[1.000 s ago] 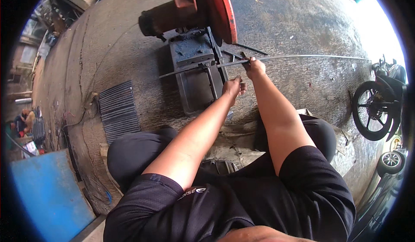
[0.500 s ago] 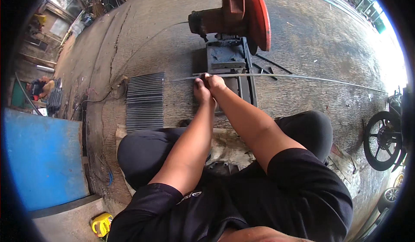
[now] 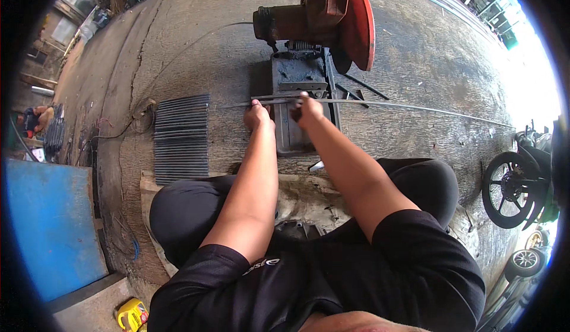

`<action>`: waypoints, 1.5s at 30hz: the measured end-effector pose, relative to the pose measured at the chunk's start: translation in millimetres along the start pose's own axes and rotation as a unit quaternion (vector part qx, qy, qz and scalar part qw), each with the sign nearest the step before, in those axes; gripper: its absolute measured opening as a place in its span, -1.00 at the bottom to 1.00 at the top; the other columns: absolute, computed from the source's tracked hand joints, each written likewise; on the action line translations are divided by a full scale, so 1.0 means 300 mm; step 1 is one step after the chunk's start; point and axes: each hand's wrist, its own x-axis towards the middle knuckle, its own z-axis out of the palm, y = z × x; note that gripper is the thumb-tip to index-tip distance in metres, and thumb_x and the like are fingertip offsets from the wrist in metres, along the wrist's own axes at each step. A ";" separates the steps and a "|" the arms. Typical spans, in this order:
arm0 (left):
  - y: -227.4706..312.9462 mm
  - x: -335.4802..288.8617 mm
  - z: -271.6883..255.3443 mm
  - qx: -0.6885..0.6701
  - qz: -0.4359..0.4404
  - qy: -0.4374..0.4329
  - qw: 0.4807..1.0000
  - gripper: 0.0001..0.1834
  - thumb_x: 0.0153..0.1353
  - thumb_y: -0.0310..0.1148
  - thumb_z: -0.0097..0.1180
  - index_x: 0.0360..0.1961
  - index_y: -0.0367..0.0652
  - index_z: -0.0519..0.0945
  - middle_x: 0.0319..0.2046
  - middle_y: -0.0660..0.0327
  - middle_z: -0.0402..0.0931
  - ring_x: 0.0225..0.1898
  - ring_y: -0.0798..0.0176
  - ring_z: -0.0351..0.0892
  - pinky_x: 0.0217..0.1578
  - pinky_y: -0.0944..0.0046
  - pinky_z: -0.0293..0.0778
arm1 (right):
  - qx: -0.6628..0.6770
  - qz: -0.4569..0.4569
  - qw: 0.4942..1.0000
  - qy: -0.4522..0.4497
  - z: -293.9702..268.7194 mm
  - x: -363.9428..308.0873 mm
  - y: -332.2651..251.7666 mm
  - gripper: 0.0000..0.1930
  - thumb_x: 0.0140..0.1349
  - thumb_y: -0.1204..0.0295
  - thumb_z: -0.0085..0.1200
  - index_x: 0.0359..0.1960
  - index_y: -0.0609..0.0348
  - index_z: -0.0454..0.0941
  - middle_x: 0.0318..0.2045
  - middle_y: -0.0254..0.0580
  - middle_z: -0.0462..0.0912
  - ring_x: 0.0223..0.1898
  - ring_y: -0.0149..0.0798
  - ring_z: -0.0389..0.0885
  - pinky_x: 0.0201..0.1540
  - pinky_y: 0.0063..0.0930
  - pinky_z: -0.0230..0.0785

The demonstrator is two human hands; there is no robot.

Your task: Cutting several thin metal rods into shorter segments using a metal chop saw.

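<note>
A long thin metal rod [image 3: 409,107] lies across the base of a red cut-off saw [image 3: 326,5] and runs far out to the right. My left hand [image 3: 257,117] is closed around it at the left of the saw base, thumb on top. My right hand [image 3: 310,112] grips the rod over the base, close to the clamp, its fingers partly hidden. A shorter rod [image 3: 276,97] lies alongside, just beyond the long one. The saw's head is raised, with its red disc guard [image 3: 360,23] above the rod. Left of my hands lies a row of cut rods [image 3: 181,136].
Dark bar pieces [image 3: 368,87] lie right of the saw. A cable [image 3: 202,41] trails left from the motor. A blue panel [image 3: 53,219] and a yellow container [image 3: 132,315] are at the left; a motorcycle wheel [image 3: 507,189] stands at the right. Cloth [image 3: 303,198] lies between my knees.
My hands were together at the left of the saw base and are now apart. The right one has moved rightward along the rod. The whole view has shifted slightly.
</note>
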 end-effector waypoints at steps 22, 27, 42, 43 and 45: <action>-0.166 0.194 0.187 -0.223 -0.045 -0.146 0.963 -0.81 0.42 -0.38 -0.26 -0.18 -0.19 0.42 -0.27 0.16 0.50 -0.20 0.14 0.54 0.02 0.06 0.52 | 0.429 -0.056 0.901 -0.007 -0.426 0.332 -0.505 -0.67 0.35 0.12 -0.20 -0.50 0.03 0.24 -0.64 -0.40 0.09 -0.64 -0.37 -0.09 -0.49 -0.35 0.03; -0.186 0.183 0.244 -0.149 -0.061 -0.033 0.986 -0.78 0.44 -0.36 -0.30 -0.06 -0.20 0.37 -0.22 0.11 0.53 -0.21 0.19 0.56 -0.03 0.14 0.54 | 0.417 -0.068 0.906 0.011 -0.431 0.382 -0.511 -0.62 0.32 0.27 -0.22 -0.65 -0.05 -0.02 -0.74 -0.43 -0.07 -0.71 -0.37 -0.09 -0.56 -0.38 0.08; -0.169 0.262 0.199 0.115 -0.058 0.050 0.990 -0.71 0.06 -0.62 0.13 -0.13 -0.35 0.60 -0.15 0.00 0.62 -0.15 0.16 0.61 -0.10 0.21 0.47 | 0.277 -0.043 0.954 0.105 -0.397 0.572 -0.468 -0.81 0.23 0.31 -0.06 -0.51 0.01 0.27 -0.61 -0.35 0.27 -0.62 -0.34 0.28 -0.54 -0.37 0.38; -0.174 0.261 0.195 0.121 -0.059 0.042 0.990 -0.77 0.10 -0.55 0.11 -0.18 -0.35 0.62 -0.17 0.02 0.62 -0.15 0.17 0.60 -0.10 0.19 0.47 | 0.262 -0.036 0.957 0.117 -0.402 0.578 -0.463 -0.82 0.22 0.31 -0.05 -0.50 0.01 0.29 -0.60 -0.35 0.29 -0.62 -0.34 0.29 -0.54 -0.37 0.39; -0.180 0.253 0.189 0.177 -0.026 0.051 0.982 -0.77 0.11 -0.50 0.11 -0.20 -0.35 0.63 -0.18 0.01 0.62 -0.15 0.17 0.60 -0.11 0.19 0.47 | 0.229 -0.024 0.963 0.139 -0.410 0.578 -0.456 -0.84 0.21 0.32 -0.03 -0.48 0.02 0.32 -0.58 -0.34 0.33 -0.61 -0.34 0.33 -0.55 -0.38 0.41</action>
